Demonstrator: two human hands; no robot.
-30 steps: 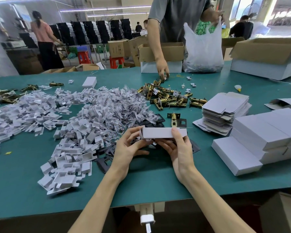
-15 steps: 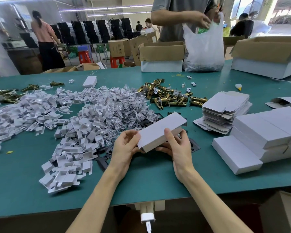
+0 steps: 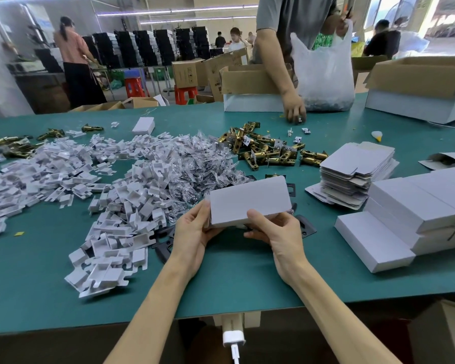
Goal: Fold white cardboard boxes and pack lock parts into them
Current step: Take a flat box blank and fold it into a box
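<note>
Gripping folded white rectangular cardboard box (image 3: 247, 200) with left hand (image 3: 192, 232) and right hand (image 3: 279, 232); few closed white boxes (image 3: 415, 206) stacked, most flat white cardboard blanks (image 3: 357, 164) and brass latch parts (image 3: 268, 149) unpacked.

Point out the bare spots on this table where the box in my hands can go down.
The box fits on bare green table along the near edge, under your forearms, between the white insert pile and the finished boxes. The near left corner, below the inserts, is bare too. Crowded: the middle, with clear bags and brass latches.
</note>
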